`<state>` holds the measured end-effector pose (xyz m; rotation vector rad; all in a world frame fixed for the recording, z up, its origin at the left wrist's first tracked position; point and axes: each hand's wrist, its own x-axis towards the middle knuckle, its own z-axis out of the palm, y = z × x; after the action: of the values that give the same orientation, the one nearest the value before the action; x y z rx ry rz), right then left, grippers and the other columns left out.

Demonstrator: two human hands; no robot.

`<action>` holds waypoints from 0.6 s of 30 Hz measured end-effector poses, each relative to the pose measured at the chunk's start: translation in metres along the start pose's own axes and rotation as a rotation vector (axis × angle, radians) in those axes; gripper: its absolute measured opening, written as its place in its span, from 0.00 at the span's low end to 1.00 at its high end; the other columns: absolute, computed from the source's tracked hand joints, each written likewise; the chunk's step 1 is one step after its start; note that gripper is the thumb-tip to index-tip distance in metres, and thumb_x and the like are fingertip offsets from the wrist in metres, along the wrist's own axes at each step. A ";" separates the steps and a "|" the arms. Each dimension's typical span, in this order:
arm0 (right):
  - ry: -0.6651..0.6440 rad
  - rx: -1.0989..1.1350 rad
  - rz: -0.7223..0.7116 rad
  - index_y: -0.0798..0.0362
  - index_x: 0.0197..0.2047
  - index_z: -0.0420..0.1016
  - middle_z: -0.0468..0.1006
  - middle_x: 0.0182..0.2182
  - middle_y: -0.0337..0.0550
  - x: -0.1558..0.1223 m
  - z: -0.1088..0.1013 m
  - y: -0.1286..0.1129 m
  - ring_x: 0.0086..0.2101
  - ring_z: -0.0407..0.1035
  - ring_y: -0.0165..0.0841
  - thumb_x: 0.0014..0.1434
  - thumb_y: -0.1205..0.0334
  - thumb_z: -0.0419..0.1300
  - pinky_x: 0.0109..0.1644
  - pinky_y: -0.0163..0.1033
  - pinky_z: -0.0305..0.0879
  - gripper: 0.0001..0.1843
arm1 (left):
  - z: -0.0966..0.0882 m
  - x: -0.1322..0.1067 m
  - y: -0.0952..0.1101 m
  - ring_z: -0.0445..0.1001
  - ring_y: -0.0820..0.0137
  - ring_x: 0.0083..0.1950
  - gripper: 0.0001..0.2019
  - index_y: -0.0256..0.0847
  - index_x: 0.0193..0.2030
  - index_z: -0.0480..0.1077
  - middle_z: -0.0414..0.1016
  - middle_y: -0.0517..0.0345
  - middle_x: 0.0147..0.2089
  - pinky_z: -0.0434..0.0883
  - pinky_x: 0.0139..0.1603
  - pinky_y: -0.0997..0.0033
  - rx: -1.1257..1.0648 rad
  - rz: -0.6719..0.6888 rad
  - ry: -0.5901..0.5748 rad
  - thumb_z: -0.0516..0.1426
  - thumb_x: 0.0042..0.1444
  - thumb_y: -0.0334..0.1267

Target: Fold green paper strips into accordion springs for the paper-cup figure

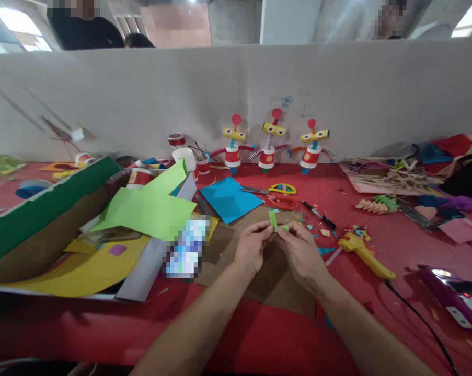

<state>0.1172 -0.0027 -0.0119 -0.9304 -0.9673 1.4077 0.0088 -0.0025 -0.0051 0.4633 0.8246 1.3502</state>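
Note:
Between my fingertips is a small light green paper strip [273,219], with one end standing up and another end lying out to the right. My left hand [253,244] pinches it from the left, and my right hand [298,246] pinches it from the right. Both hands are over a brown cardboard sheet [259,287] on the red table. Just beyond them lie scissors with yellow handles [281,189], a red-handled pair [285,202] and a blue paper square [231,199]. A black pen [319,214] rests to the right among paper scraps.
On the left an open box [141,271] holds green and yellow paper, with a phone [186,248] beside it. A yellow glue gun [367,256] and purple power strip [455,297] are at right. Three paper-cup robots [267,156] stand before a grey partition [161,99].

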 end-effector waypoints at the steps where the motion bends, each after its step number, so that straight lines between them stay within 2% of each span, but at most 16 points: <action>1: -0.004 0.014 0.005 0.52 0.27 0.70 0.73 0.28 0.36 0.000 0.000 0.000 0.31 0.66 0.30 0.48 0.57 0.64 0.40 0.38 0.61 0.09 | 0.001 -0.001 0.000 0.74 0.73 0.32 0.11 0.36 0.27 0.75 0.77 0.56 0.29 0.68 0.44 0.69 0.005 0.003 0.002 0.67 0.33 0.33; 5: 0.012 0.004 -0.006 0.52 0.28 0.70 0.73 0.27 0.36 0.000 0.000 0.001 0.30 0.66 0.30 0.47 0.56 0.64 0.39 0.39 0.62 0.10 | 0.004 -0.004 0.001 0.72 0.74 0.31 0.11 0.36 0.27 0.73 0.75 0.58 0.28 0.68 0.41 0.70 0.043 0.048 0.022 0.66 0.33 0.33; 8: 0.071 -0.045 -0.041 0.51 0.34 0.71 0.74 0.29 0.37 -0.001 0.001 0.003 0.32 0.67 0.31 0.47 0.56 0.65 0.41 0.40 0.63 0.12 | 0.004 -0.003 0.001 0.71 0.75 0.30 0.11 0.36 0.29 0.72 0.74 0.59 0.28 0.67 0.38 0.72 0.094 0.087 0.047 0.65 0.35 0.34; 12: 0.048 -0.067 -0.019 0.51 0.41 0.71 0.75 0.34 0.40 -0.004 0.003 0.004 0.34 0.69 0.32 0.47 0.55 0.65 0.42 0.41 0.65 0.18 | 0.001 0.001 0.000 0.69 0.76 0.30 0.12 0.38 0.31 0.69 0.71 0.61 0.28 0.65 0.33 0.76 0.146 0.126 0.071 0.64 0.38 0.35; 18: 0.091 -0.178 -0.062 0.51 0.39 0.73 0.75 0.31 0.39 -0.002 0.001 0.006 0.32 0.68 0.32 0.47 0.55 0.64 0.39 0.40 0.65 0.16 | -0.002 0.002 -0.003 0.70 0.75 0.30 0.13 0.38 0.32 0.67 0.70 0.62 0.28 0.65 0.34 0.75 0.145 0.124 0.038 0.64 0.38 0.34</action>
<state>0.1141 -0.0054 -0.0171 -1.0774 -1.0558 1.2313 0.0091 -0.0018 -0.0087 0.6126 0.9419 1.4222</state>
